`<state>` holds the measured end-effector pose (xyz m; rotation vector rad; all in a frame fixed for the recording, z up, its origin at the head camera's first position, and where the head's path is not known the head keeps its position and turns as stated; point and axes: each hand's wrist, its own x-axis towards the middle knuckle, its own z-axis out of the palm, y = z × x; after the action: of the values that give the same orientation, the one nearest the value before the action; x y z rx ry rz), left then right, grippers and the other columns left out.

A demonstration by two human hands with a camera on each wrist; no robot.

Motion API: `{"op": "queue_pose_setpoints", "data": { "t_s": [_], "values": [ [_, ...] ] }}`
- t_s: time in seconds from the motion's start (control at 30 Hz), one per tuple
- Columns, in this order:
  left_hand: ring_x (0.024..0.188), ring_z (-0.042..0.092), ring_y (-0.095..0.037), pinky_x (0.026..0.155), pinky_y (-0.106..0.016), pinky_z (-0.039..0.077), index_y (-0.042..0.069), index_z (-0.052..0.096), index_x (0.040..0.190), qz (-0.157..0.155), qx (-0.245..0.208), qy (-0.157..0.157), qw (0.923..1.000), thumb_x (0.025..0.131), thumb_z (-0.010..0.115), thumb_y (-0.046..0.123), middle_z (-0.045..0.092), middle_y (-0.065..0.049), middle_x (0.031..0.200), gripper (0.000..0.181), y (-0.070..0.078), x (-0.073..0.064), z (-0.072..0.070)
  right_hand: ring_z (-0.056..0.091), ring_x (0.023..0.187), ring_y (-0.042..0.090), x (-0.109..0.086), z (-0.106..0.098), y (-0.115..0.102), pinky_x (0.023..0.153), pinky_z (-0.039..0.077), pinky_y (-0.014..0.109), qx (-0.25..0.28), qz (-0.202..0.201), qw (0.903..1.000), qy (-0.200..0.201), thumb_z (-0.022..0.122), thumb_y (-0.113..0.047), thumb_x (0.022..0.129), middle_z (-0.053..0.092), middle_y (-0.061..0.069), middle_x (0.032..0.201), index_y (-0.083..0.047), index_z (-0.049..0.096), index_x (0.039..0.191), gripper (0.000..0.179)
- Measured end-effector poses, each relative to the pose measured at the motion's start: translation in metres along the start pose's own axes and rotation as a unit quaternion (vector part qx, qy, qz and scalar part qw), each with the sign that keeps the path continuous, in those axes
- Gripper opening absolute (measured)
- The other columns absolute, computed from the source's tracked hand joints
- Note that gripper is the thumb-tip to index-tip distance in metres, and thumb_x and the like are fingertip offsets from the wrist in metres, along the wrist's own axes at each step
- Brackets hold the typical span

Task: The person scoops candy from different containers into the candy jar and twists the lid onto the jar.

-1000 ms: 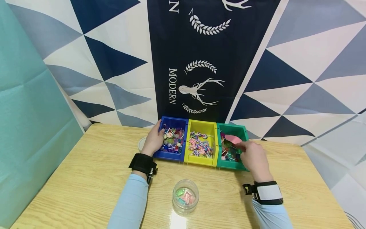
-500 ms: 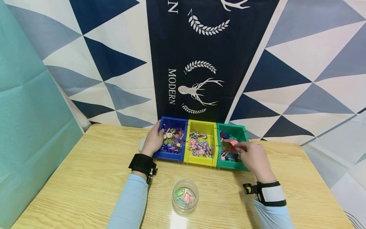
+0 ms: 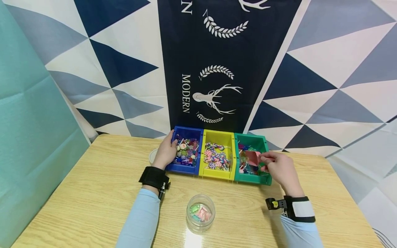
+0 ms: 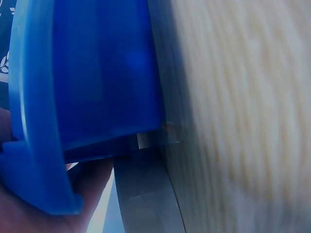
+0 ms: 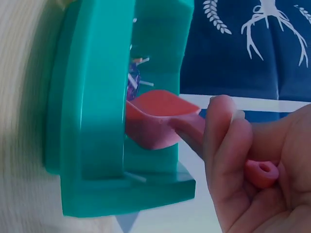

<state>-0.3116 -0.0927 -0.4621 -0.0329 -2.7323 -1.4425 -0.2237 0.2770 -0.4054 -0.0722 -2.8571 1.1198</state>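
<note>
My right hand pinches the handle of a pink scoop. The scoop's bowl sits inside the green bin, among small wrapped candies and lollipop pieces. In the right wrist view, the handle's ringed end shows between curled fingers, and the bowl faces up behind the bin's front wall. At the other end of the row, my left hand grips the side rim of the blue bin, thumb on the inside. The left wrist view shows the bin's blue wall close up, with part of the hand below.
Between the two bins stands a yellow bin of small swirl lollipops, joined in one row. A clear jar holding a few wrapped candies stands nearer on the wooden table. A pale round lid lies partly behind the left hand.
The scoop has turned from edge-on to showing its bowl and sits lower in the green bin. My right hand has shifted slightly right. The left hand keeps its hold.
</note>
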Motion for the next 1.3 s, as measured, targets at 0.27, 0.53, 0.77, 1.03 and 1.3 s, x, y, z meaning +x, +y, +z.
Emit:
{"op": "queue_pose_setpoints", "data": {
  "t_s": [0.27, 0.53, 0.77, 1.03, 1.3],
  "values": [
    [0.146, 0.028, -0.033, 0.119, -0.048, 0.026, 0.01, 0.02, 0.16, 0.003, 0.008, -0.001, 1.0, 0.109, 0.038, 0.017, 0.028, -0.016, 0.161, 0.054, 0.001, 0.0, 0.0, 0.071, 0.077, 0.022, 0.002, 0.0, 0.002, 0.068, 0.06, 0.027, 0.111, 0.061, 0.9918, -0.016, 0.051, -0.013, 0.105, 0.067, 0.026, 0.11, 0.01, 0.059, 0.129, 0.034],
    [0.146, 0.028, -0.032, 0.119, -0.047, 0.026, 0.01, 0.019, 0.16, 0.002, 0.006, -0.002, 1.0, 0.109, 0.037, 0.017, 0.028, -0.015, 0.161, 0.054, 0.0, -0.001, 0.0, 0.068, 0.068, 0.012, 0.005, 0.002, 0.006, 0.061, 0.056, 0.022, 0.141, 0.09, 0.9859, 0.003, 0.051, -0.016, 0.105, 0.066, 0.025, 0.109, 0.008, 0.059, 0.13, 0.035],
    [0.146, 0.029, -0.033, 0.119, -0.048, 0.027, 0.01, 0.02, 0.16, 0.002, 0.009, -0.002, 1.0, 0.109, 0.037, 0.018, 0.029, -0.016, 0.16, 0.054, 0.001, 0.0, 0.0, 0.067, 0.066, 0.025, 0.005, 0.004, 0.007, 0.056, 0.054, 0.026, 0.112, 0.094, 0.9892, -0.002, 0.053, -0.019, 0.105, 0.066, 0.024, 0.109, 0.002, 0.063, 0.129, 0.033],
    [0.146, 0.028, -0.032, 0.119, -0.047, 0.026, 0.01, 0.02, 0.16, -0.003, 0.012, -0.003, 0.9999, 0.11, 0.037, 0.018, 0.028, -0.015, 0.161, 0.054, 0.002, -0.001, -0.002, 0.069, 0.067, 0.023, 0.007, 0.013, 0.005, 0.055, 0.053, 0.026, 0.107, 0.072, 0.9903, -0.051, 0.052, -0.015, 0.105, 0.066, 0.025, 0.12, 0.004, 0.056, 0.135, 0.036],
    [0.146, 0.028, -0.033, 0.119, -0.047, 0.026, 0.009, 0.019, 0.16, 0.001, 0.007, -0.008, 0.9999, 0.109, 0.037, 0.016, 0.027, -0.017, 0.161, 0.055, 0.003, -0.003, -0.002, 0.07, 0.066, 0.021, 0.006, 0.032, 0.001, 0.05, 0.051, 0.026, 0.09, 0.064, 0.9933, -0.037, 0.053, -0.015, 0.105, 0.069, 0.019, 0.109, 0.0, 0.058, 0.132, 0.031]
  ]
}}
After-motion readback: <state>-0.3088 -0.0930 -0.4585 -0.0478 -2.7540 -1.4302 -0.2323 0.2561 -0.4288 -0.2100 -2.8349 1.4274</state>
